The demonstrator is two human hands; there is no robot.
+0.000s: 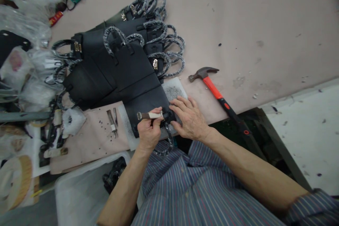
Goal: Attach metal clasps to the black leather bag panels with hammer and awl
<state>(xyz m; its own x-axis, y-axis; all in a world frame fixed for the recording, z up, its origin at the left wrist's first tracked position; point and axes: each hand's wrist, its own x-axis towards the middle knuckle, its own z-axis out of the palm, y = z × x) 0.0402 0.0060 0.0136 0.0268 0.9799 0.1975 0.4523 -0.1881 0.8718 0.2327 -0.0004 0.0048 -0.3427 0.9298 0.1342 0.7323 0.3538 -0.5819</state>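
Note:
A black handbag panel (147,97) lies on a pale, pitted slab (174,88) at the table's near edge. In my left hand (149,133) is a punch (148,115) with a brown and white shaft, tilted low over the panel. Its working end is near a black tab by the handle, partly hidden by my fingers. My right hand (189,118) rests beside it with fingers spread, pressing on the panel's edge and the slab. A plastic-wrapped handle (169,141) hangs off the near edge towards my striped shirt.
A claw hammer (212,86) with a red and black grip lies to the right, its handle past the table edge. Wrapped-handle black bags (106,67) pile up behind. Small punches (112,123) lie left, above a white bin (79,183). Plastic bags (34,24) clutter the far left.

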